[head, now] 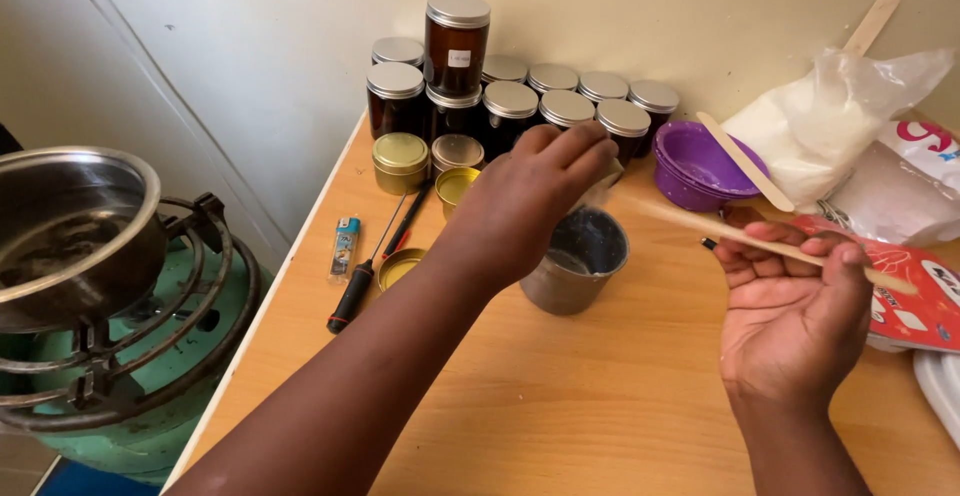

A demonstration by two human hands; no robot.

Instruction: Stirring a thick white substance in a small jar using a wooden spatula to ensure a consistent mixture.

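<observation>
A small metal cup [577,261] with dark residue inside stands on the wooden table [600,406]. My left hand [530,201] hovers over the cup's rim, its fingertips pinched on the tip of a long flat wooden stick [700,224]. The other end of that stick lies in my right hand [795,306], which is palm up to the right of the cup, with thumb and fingers closed on it.
Dark glass jars with silver lids [510,96] and small gold tins [400,156] stand at the wall. A lighter [344,244] and a screwdriver [365,278] lie left. A purple bowl [700,164] with a stick, plastic bags [840,121] and a red packet [925,301] sit right. A pot [70,231] rests on a gas burner [120,376].
</observation>
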